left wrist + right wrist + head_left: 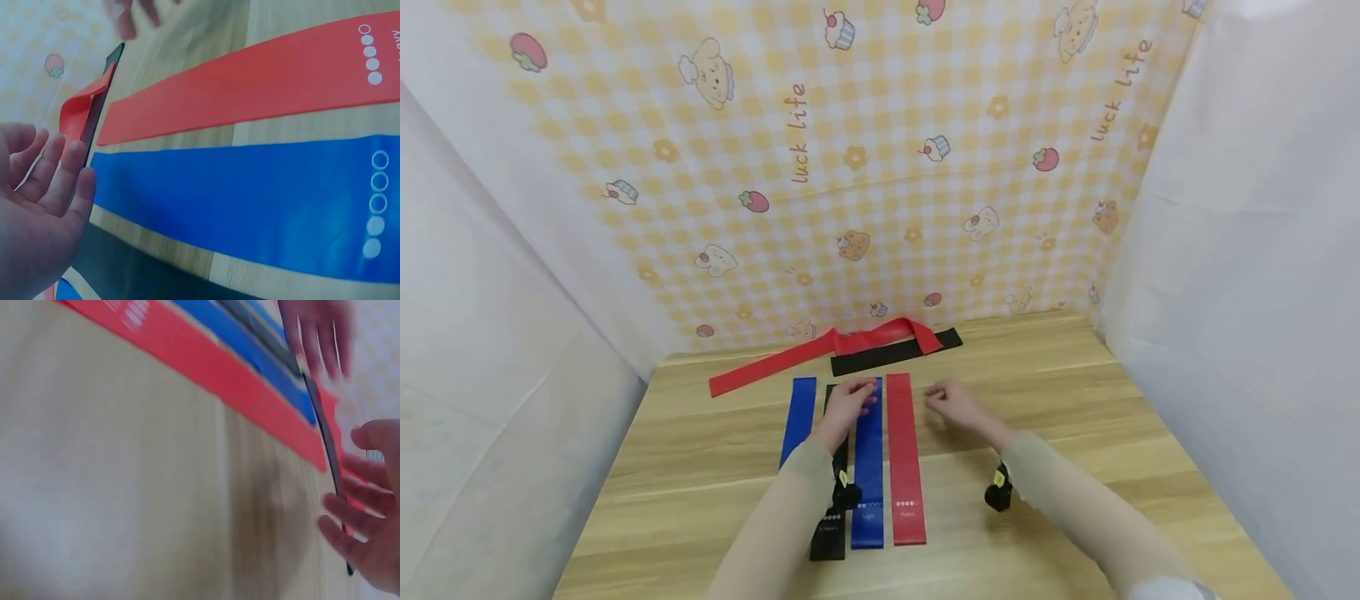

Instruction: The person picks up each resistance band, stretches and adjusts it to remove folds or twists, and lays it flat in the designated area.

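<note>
Flat resistance bands lie lengthwise side by side: a blue band (800, 408) at the left, a black band (828, 542), a second blue band (868, 467) marked "Light", and a red band (906, 458). My left hand (848, 404) hovers over the far ends of the black and second blue bands, partly covering them. In the left wrist view that hand (47, 206) has loosely bent, spread fingers and holds nothing. Just right of the red band's far end is my right hand (957, 403), above the wood. The right wrist view shows this hand (372, 500) empty, its fingers relaxed and apart.
Behind the row, another red band (775, 362) runs crosswise, folded and partly over a black band (872, 358). A patterned yellow checked cloth (850, 200) hangs at the wooden table's (1045, 367) back edge. White sheets (1247, 250) flank both sides.
</note>
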The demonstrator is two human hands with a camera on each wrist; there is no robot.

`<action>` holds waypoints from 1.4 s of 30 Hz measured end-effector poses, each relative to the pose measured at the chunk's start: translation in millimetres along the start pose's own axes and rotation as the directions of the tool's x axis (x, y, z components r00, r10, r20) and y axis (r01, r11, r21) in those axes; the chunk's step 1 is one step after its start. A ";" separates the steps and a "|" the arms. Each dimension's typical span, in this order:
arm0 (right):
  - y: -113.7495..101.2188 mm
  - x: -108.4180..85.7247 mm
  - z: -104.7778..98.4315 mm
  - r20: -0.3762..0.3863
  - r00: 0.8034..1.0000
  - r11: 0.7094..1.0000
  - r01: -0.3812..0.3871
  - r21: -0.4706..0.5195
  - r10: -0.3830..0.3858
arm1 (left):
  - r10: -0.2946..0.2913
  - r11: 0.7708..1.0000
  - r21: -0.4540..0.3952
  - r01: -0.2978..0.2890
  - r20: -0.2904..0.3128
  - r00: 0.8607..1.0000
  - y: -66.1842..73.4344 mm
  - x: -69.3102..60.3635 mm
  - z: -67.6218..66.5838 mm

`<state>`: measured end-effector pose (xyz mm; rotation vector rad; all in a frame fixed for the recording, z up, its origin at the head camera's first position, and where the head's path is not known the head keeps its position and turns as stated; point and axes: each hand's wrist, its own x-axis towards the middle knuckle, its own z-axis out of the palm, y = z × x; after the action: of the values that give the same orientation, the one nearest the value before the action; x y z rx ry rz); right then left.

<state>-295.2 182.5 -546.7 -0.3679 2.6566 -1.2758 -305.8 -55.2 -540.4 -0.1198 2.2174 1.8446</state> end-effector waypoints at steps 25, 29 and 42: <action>19.4 87.3 -17.7 0.080 0.993 0.927 -0.047 -0.371 0.083 | -0.006 0.999 -0.048 0.006 0.007 1.000 -11.5 0.0 -2.2; 19.4 89.2 -19.5 0.090 0.994 0.923 -0.020 -0.385 0.059 | 0.003 0.999 -0.046 -0.002 0.006 1.000 -13.5 2.2 -1.5; 12.9 98.4 -28.0 0.026 1.000 0.971 0.017 -0.239 -0.011 | -0.015 0.998 -0.065 0.015 -0.004 1.000 -13.1 5.4 -2.8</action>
<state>-398.3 182.2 -544.1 -0.4322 2.7974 -0.9479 -308.5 -59.9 -553.8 -0.1519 2.1537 1.9110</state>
